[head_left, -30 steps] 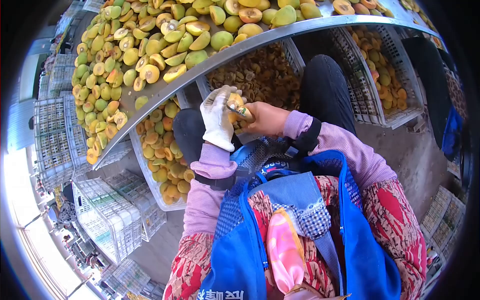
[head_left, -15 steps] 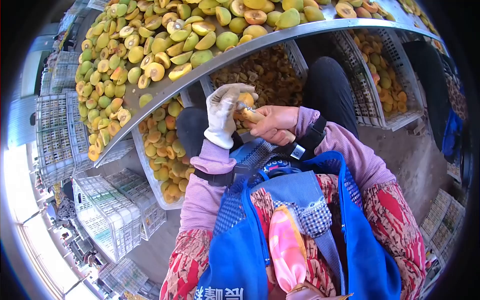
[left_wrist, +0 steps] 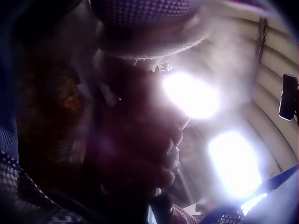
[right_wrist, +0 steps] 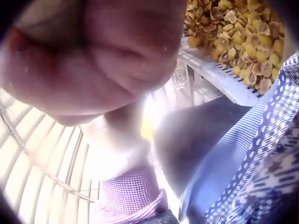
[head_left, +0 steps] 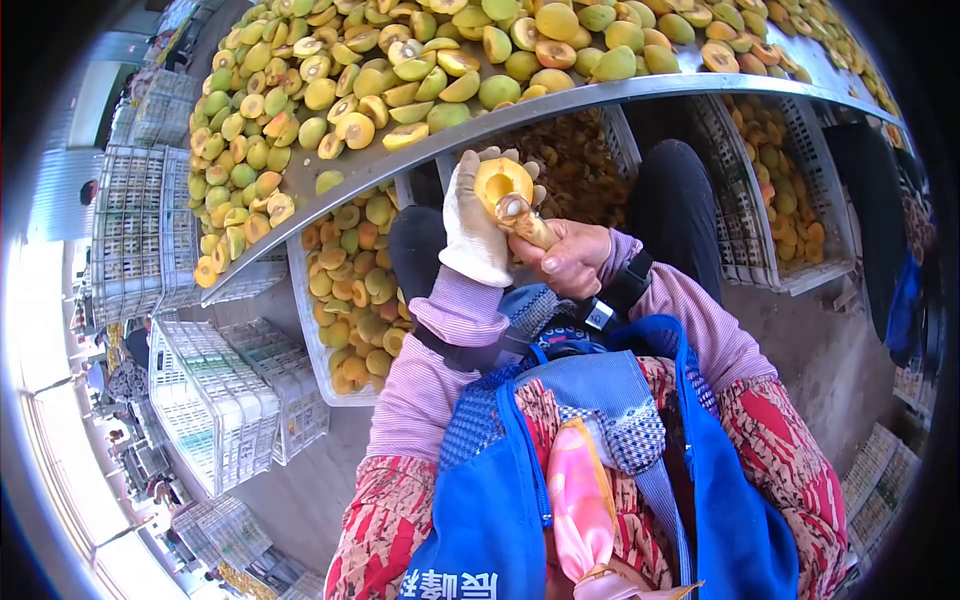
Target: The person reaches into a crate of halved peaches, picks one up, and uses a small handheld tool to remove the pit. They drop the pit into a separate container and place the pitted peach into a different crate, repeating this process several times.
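In the head view the gloved left hand (head_left: 478,225) holds a yellow fruit half (head_left: 500,181), its hollowed cut face turned up. The bare right hand (head_left: 570,256) grips the light handle of a small tool (head_left: 536,231), whose rounded metal end, with something pale on it, lies at the fruit's lower edge. Most of the left wrist view is dark and glare-filled, with the hand's details lost. The right hand (right_wrist: 107,56) looms large in the right wrist view, where the tool cannot be made out.
A metal-edged table (head_left: 420,150) heaped with fruit halves (head_left: 400,60) curves across the front. Below it stand a crate of fruit (head_left: 352,290), a crate of small pieces (right_wrist: 247,42) and another fruit crate (head_left: 775,190). Stacked white crates (head_left: 215,400) stand at left. The person's knees are between the crates.
The fruit half now shows its hollow face instead of being mostly hidden by the glove. The tool's end has drawn back to its edge with a pale piece. The head view has shifted slightly.
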`<state>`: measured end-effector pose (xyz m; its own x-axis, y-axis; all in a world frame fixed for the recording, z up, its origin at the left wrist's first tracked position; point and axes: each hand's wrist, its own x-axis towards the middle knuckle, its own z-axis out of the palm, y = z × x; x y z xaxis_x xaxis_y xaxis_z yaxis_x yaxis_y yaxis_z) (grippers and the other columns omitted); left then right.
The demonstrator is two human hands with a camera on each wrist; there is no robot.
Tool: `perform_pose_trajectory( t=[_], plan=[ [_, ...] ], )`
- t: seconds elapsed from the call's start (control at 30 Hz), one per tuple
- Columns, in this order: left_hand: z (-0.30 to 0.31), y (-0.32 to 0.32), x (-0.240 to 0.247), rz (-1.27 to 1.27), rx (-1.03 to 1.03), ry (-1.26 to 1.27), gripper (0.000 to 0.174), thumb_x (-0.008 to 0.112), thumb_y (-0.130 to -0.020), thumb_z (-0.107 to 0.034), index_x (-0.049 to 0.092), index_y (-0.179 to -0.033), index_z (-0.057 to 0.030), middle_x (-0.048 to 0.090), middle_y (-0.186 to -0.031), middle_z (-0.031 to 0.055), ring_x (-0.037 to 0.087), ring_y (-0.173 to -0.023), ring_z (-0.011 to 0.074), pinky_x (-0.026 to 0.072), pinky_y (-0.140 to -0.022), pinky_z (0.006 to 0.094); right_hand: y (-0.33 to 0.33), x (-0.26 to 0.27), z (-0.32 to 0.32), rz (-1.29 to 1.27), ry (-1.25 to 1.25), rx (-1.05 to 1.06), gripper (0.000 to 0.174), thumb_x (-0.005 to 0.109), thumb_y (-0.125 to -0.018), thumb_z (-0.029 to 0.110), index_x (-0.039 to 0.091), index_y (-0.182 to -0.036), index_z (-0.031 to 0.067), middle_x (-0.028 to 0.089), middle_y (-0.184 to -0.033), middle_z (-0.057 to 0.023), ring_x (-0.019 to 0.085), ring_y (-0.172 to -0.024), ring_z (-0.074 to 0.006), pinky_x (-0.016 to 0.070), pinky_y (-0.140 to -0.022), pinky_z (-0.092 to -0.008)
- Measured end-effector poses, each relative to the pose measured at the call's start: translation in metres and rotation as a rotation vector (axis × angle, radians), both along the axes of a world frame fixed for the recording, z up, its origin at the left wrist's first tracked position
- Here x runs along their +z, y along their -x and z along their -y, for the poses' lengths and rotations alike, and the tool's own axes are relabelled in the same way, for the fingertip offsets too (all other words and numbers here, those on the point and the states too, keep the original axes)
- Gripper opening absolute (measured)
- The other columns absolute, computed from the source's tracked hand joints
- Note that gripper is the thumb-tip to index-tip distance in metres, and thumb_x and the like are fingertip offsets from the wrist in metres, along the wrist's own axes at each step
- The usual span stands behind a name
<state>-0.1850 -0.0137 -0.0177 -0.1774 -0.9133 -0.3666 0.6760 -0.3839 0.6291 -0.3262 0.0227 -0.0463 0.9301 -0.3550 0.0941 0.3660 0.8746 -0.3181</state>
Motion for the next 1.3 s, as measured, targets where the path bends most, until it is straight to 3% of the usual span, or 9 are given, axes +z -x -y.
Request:
perform_pose_trajectory(
  t=[0.1,0.17,0.23,0.5,0.63,0.77,0.97,1.17,1.3],
  plan=[
    [0.009,-0.030,0.004,0.196,0.226,0.118,0.032,0.054,-0.087,-0.035,0.054,-0.101,-0.0057,0.060,-0.094,0.0108,0.062,-0.082,0.0262,0.0543,-0.066,0.0354,0.003,-0.006,0.001,-0.082,-0.046,-0.178,0.019,0.058,-0.085,0.015,0.040,-0.082,0.0114,0.030,-0.051,0.0077,0.025,-0.037,0.0004,0.0193,-0.030,-0.0151],
    [0.017,-0.092,0.017,1.907,0.319,0.856,0.033,0.058,-0.083,-0.033,0.057,-0.102,-0.0055,0.060,-0.095,0.0118,0.061,-0.087,0.0256,0.0517,-0.073,0.0338,0.012,-0.038,0.012,-0.213,-0.044,-0.101,0.020,0.059,-0.083,0.018,0.042,-0.086,0.0076,0.045,-0.054,-0.0011,0.044,-0.039,-0.0129,0.0363,-0.035,-0.0268],
    [0.044,-0.142,0.019,2.010,0.391,0.442,0.036,0.061,-0.079,-0.032,0.060,-0.104,-0.0062,0.060,-0.098,0.0140,0.058,-0.095,0.0272,0.0467,-0.082,0.0354,-0.004,-0.117,0.007,-1.484,1.095,-0.616,0.026,0.059,-0.081,0.019,0.044,-0.091,0.0025,0.059,-0.072,-0.0173,0.060,-0.065,-0.0336,0.0473,-0.058,-0.0419],
    [0.181,-0.164,-0.007,2.435,-0.336,0.477,0.049,0.060,-0.076,-0.028,0.048,-0.118,-0.0054,0.054,-0.111,0.0212,0.052,-0.103,0.0339,0.0418,-0.089,0.0396,-0.018,-0.063,0.019,-1.814,1.023,-0.356,0.033,0.052,-0.080,0.018,0.041,-0.106,0.0004,0.060,-0.081,-0.0246,0.058,-0.081,-0.0414,0.0458,-0.071,-0.0478],
    [0.189,-0.152,-0.009,2.323,-0.299,0.540,0.050,0.063,-0.071,-0.030,0.050,-0.113,-0.0067,0.058,-0.101,0.0199,0.055,-0.099,0.0333,0.0449,-0.082,0.0422,-0.016,-0.174,-0.002,-1.650,1.208,-0.258,0.040,0.059,-0.075,0.018,0.045,-0.104,-0.0053,0.060,-0.080,-0.0236,0.059,-0.078,-0.0395,0.0477,-0.067,-0.0446],
    [0.160,-0.140,0.008,2.186,0.005,0.842,0.041,0.064,-0.070,-0.024,0.051,-0.104,-0.0051,0.061,-0.093,0.0171,0.060,-0.087,0.0336,0.0492,-0.074,0.0416,-0.029,-0.077,0.014,-1.660,1.069,-0.427,0.027,0.054,-0.081,0.016,0.046,-0.099,-0.0025,0.059,-0.085,-0.0267,0.058,-0.082,-0.0415,0.0468,-0.071,-0.0450],
    [0.058,-0.066,0.022,0.177,0.062,0.265,0.030,0.057,-0.076,-0.013,0.053,-0.103,-0.0014,0.060,-0.093,0.0137,0.060,-0.085,0.0260,0.0511,-0.077,0.0375,-0.025,0.001,0.008,-0.930,0.502,-0.604,0.021,0.052,-0.086,0.025,0.046,-0.097,0.0073,0.048,-0.067,0.0015,0.043,-0.049,-0.0045,0.0349,-0.039,-0.0218],
    [0.011,-0.021,-0.033,0.165,0.110,-0.076,0.041,0.040,-0.091,-0.043,0.053,-0.096,-0.0048,0.061,-0.084,0.0132,0.060,-0.075,0.0262,0.0508,-0.068,0.0371,-0.027,0.004,-0.002,-1.206,0.868,-0.693,0.032,0.056,-0.084,0.025,0.043,-0.096,-0.0015,0.058,-0.083,-0.0232,0.058,-0.081,-0.0373,0.0442,-0.070,-0.0413],
    [0.009,-0.016,-0.043,0.339,0.119,0.043,0.041,0.041,-0.091,-0.043,0.052,-0.098,-0.0034,0.060,-0.083,0.0121,0.061,-0.076,0.0235,0.0508,-0.068,0.0339,-0.032,-0.001,0.003,-1.334,0.902,-0.635,0.031,0.055,-0.085,0.022,0.042,-0.102,-0.0007,0.058,-0.084,-0.0230,0.058,-0.080,-0.0346,0.0440,-0.071,-0.0408]
  ],
)
